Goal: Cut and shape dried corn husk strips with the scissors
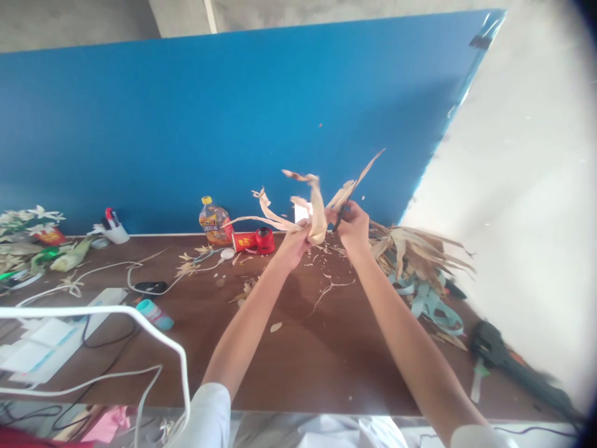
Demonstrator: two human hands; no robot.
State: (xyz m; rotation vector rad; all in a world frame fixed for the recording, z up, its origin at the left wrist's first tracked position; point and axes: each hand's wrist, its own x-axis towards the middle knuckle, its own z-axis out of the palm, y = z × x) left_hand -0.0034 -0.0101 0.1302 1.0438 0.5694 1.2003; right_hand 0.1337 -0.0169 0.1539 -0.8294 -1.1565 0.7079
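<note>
Gripping a bunch of dry husk in my left hand, I have my fingers clamped around its strips, which curl up and out on both sides. My right hand is clamped on a dark tool, too hidden to name, with a husk strip rising just past it. My hands are just apart, the husk between them, and both arms reach forward, converging over the table. Husk scraps lie below my hands.

Left of my hands stands a bottle holding orange liquid, my landmark here. Just right of it, a red cup lies on its side, touching a red roll. Well left of the bottle, a white cup holds pens. Well right of it, beyond my right hand, sits a heap of dry leaves.
</note>
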